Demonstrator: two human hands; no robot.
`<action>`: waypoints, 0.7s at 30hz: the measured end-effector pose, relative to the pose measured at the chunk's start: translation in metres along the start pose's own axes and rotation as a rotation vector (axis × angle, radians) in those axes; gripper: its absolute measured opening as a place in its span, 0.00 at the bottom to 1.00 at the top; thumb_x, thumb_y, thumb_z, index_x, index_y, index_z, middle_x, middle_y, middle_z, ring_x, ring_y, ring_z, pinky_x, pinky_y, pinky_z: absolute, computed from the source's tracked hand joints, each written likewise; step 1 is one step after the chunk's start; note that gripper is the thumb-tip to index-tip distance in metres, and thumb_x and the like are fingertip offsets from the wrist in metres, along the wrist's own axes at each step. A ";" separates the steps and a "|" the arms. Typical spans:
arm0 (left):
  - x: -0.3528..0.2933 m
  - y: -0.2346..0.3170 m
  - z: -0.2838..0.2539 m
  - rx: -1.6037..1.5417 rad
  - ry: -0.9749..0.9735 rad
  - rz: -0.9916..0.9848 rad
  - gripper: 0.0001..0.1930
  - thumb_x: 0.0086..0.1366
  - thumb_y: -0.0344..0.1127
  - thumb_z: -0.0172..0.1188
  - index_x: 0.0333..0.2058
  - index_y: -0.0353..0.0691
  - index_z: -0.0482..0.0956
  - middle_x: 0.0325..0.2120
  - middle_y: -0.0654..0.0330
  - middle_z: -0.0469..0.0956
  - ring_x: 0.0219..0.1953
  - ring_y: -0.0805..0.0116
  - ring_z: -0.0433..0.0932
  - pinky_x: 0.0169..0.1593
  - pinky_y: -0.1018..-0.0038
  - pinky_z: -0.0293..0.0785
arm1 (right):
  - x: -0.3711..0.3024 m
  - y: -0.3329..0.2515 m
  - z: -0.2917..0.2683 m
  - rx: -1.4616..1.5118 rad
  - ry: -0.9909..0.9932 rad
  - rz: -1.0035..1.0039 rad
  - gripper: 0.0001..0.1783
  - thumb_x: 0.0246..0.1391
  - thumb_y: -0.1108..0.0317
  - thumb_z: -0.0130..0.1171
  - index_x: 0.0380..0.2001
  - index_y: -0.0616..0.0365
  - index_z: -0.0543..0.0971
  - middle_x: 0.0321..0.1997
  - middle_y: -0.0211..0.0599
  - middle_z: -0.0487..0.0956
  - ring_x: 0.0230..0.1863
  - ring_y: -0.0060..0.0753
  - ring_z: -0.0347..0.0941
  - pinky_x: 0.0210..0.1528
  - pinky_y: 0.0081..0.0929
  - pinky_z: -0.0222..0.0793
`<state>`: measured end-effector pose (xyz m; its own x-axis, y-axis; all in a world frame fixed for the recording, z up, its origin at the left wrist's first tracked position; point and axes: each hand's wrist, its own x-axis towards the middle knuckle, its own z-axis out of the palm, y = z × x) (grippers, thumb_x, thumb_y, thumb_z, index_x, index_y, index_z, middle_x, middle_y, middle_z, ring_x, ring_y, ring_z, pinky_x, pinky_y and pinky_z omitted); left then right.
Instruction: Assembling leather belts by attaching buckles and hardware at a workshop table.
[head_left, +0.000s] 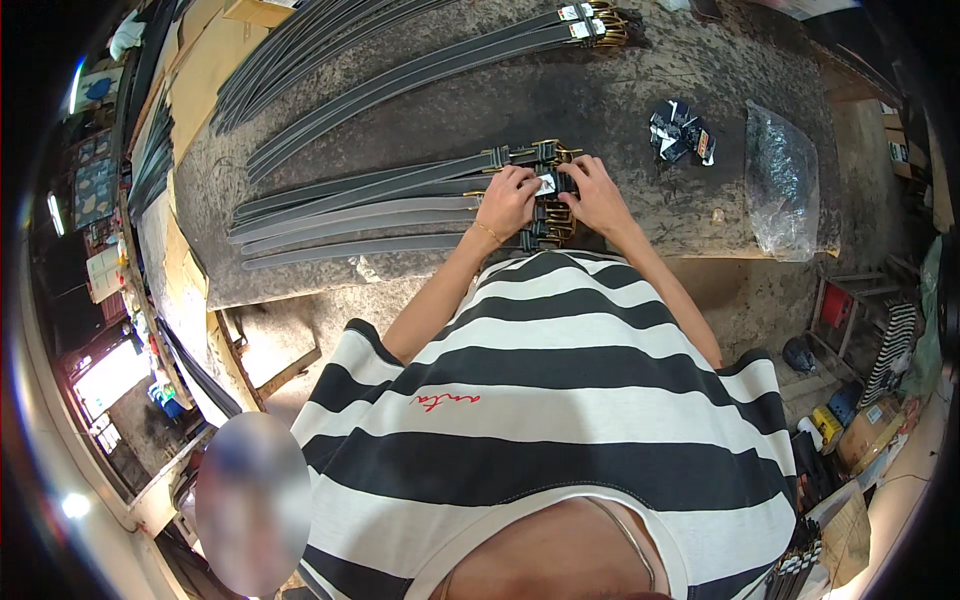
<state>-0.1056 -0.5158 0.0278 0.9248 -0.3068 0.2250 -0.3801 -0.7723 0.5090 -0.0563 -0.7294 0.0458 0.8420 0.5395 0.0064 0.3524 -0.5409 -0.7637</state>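
Several dark grey belts lie side by side at the table's near edge, their gold-coloured buckles grouped at the right end. Between my hands is a small black-and-white tag at the buckle end of one belt. My left hand is closed, its curled fingertips on the belt at the tag's left edge. From the other side my right hand pinches at the tag and buckle end. The fingers partly hide what lies beneath them.
More tagged belts lie across the far side of the worn table. A small heap of black-and-white tags and a clear plastic bag are to the right. A metal frame stands on the floor at right.
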 end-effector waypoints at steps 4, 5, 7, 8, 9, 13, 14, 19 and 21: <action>0.006 0.010 -0.010 -0.094 -0.030 -0.014 0.11 0.55 0.29 0.66 0.38 0.35 0.82 0.41 0.52 0.78 0.46 0.53 0.75 0.51 0.61 0.73 | 0.000 0.006 0.000 -0.009 -0.022 -0.007 0.25 0.46 0.72 0.68 0.50 0.58 0.76 0.50 0.44 0.72 0.54 0.50 0.68 0.56 0.41 0.69; 0.008 0.014 -0.013 -0.075 -0.025 -0.007 0.13 0.56 0.28 0.65 0.41 0.36 0.81 0.42 0.51 0.77 0.46 0.52 0.75 0.50 0.61 0.74 | -0.001 0.007 0.000 -0.009 -0.019 -0.009 0.25 0.46 0.72 0.68 0.50 0.58 0.76 0.50 0.44 0.72 0.54 0.50 0.68 0.56 0.41 0.69; 0.008 0.012 -0.009 -0.054 -0.022 -0.002 0.13 0.55 0.27 0.66 0.42 0.37 0.82 0.42 0.53 0.77 0.45 0.52 0.75 0.50 0.61 0.74 | 0.000 0.006 0.000 -0.014 -0.011 -0.070 0.26 0.48 0.70 0.68 0.52 0.57 0.76 0.52 0.44 0.72 0.56 0.50 0.67 0.58 0.42 0.68; 0.006 0.009 -0.006 -0.035 -0.020 0.001 0.14 0.55 0.25 0.67 0.42 0.38 0.82 0.42 0.54 0.77 0.45 0.53 0.75 0.49 0.61 0.74 | 0.001 0.005 0.000 -0.014 -0.007 -0.075 0.26 0.48 0.70 0.68 0.52 0.57 0.76 0.52 0.44 0.72 0.56 0.50 0.67 0.58 0.42 0.68; 0.006 0.007 -0.004 -0.050 -0.026 -0.015 0.17 0.52 0.23 0.66 0.43 0.39 0.82 0.43 0.54 0.76 0.46 0.52 0.74 0.51 0.61 0.74 | 0.002 0.003 0.000 -0.036 -0.001 -0.087 0.26 0.49 0.69 0.68 0.53 0.57 0.76 0.53 0.44 0.72 0.56 0.50 0.66 0.58 0.43 0.68; 0.019 0.006 -0.005 -0.061 -0.109 0.050 0.23 0.45 0.20 0.63 0.43 0.39 0.83 0.46 0.53 0.76 0.49 0.52 0.72 0.53 0.62 0.74 | 0.000 0.010 0.004 -0.093 -0.011 -0.067 0.26 0.50 0.67 0.67 0.54 0.56 0.77 0.55 0.44 0.72 0.58 0.50 0.66 0.59 0.44 0.67; 0.018 0.005 -0.008 -0.061 -0.107 0.055 0.23 0.45 0.20 0.63 0.43 0.39 0.83 0.46 0.53 0.76 0.49 0.52 0.72 0.53 0.62 0.74 | -0.001 0.010 0.005 -0.091 -0.022 -0.047 0.25 0.50 0.67 0.67 0.53 0.56 0.77 0.55 0.44 0.72 0.58 0.50 0.66 0.59 0.44 0.67; 0.011 0.000 -0.014 -0.099 -0.178 0.079 0.24 0.42 0.18 0.63 0.42 0.38 0.84 0.47 0.54 0.76 0.51 0.52 0.72 0.55 0.61 0.74 | 0.000 0.007 0.002 -0.054 -0.063 -0.027 0.28 0.47 0.69 0.69 0.54 0.59 0.74 0.54 0.44 0.72 0.59 0.51 0.65 0.61 0.44 0.66; 0.012 0.000 -0.011 -0.108 -0.175 0.075 0.23 0.42 0.18 0.63 0.42 0.38 0.83 0.47 0.54 0.76 0.51 0.52 0.73 0.55 0.61 0.74 | 0.002 0.010 0.001 -0.045 -0.074 -0.034 0.29 0.47 0.68 0.69 0.54 0.59 0.74 0.55 0.45 0.72 0.59 0.51 0.65 0.62 0.43 0.66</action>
<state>-0.0948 -0.5128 0.0395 0.8794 -0.4602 0.1222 -0.4385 -0.6830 0.5842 -0.0518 -0.7330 0.0376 0.7975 0.6031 -0.0174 0.3995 -0.5495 -0.7338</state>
